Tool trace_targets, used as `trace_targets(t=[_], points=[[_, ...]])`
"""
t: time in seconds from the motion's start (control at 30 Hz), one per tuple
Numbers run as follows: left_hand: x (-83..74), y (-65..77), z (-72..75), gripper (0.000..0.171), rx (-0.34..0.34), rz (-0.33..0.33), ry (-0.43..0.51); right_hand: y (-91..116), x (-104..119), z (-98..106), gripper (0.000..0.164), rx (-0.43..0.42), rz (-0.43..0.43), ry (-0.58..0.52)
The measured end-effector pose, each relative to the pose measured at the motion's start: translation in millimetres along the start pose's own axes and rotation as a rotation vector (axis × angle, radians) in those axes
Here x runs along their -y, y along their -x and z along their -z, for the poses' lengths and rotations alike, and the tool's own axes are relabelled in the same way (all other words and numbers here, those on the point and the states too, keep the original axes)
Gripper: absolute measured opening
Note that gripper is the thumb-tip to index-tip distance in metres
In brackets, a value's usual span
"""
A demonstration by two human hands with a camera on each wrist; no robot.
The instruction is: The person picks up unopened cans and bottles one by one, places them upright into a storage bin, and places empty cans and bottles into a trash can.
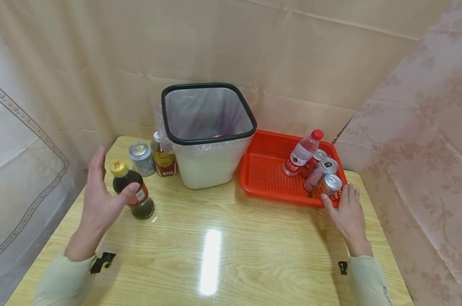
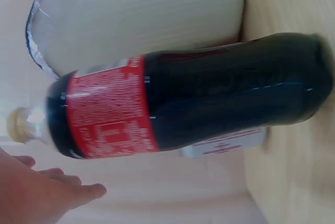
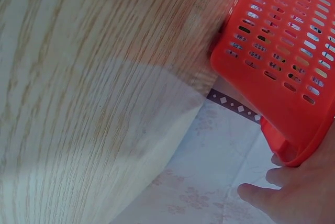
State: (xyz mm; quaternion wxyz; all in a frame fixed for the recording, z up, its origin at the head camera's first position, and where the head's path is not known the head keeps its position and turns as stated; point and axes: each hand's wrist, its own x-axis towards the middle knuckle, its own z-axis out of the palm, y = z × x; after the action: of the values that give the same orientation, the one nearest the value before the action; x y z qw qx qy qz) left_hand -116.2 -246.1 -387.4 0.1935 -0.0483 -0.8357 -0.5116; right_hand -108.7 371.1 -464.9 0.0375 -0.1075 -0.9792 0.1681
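My left hand (image 1: 98, 208) is beside a cola bottle (image 1: 141, 207) with a yellow cap and red label, thumb and fingers spread wide apart. The bottle stands upright on the table; in the left wrist view the spread fingers (image 2: 78, 195) lie beside its neck, apart from it. At the near right corner of a red plastic basket (image 1: 267, 174) is my right hand (image 1: 349, 216), its thumb by the rim and fingers loosely extended along the outside. The right wrist view has those fingertips (image 3: 256, 195) right at the corner rim. An orange can (image 1: 328, 187) inside the basket is nearest that hand.
A pale bin (image 1: 208, 170) with a black rim and a plastic liner stands at the back. Left of it are a brown drink bottle (image 1: 164, 162) and a grey can (image 1: 143, 160). The basket also holds a water bottle (image 1: 300, 156) and two more cans.
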Motion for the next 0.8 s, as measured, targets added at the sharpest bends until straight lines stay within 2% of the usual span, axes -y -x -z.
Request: trace_targets(t=[0.17, 0.27, 0.53, 0.8], points=[[12.3, 1.7, -1.5, 0.103, 0.055, 0.066, 0.115, -0.8, 0.1, -0.6, 0.103, -0.013, 0.014, 0.002], [19.4, 3.2, -2.5, 0.102, 0.086, 0.091, 0.134, -1.3, 0.4, -1.4, 0.103, -0.020, 0.020, 0.006], [31.6, 4.4, -6.1, 0.099, 0.108, 0.102, 0.104, -2.3, 1.6, -1.8, 0.103, -0.025, 0.026, 0.003], [35.8, 3.4, -9.8, 0.091, 0.127, 0.171, 0.044, -3.3, 2.1, -1.8, 0.103, -0.018, 0.025, 0.002]])
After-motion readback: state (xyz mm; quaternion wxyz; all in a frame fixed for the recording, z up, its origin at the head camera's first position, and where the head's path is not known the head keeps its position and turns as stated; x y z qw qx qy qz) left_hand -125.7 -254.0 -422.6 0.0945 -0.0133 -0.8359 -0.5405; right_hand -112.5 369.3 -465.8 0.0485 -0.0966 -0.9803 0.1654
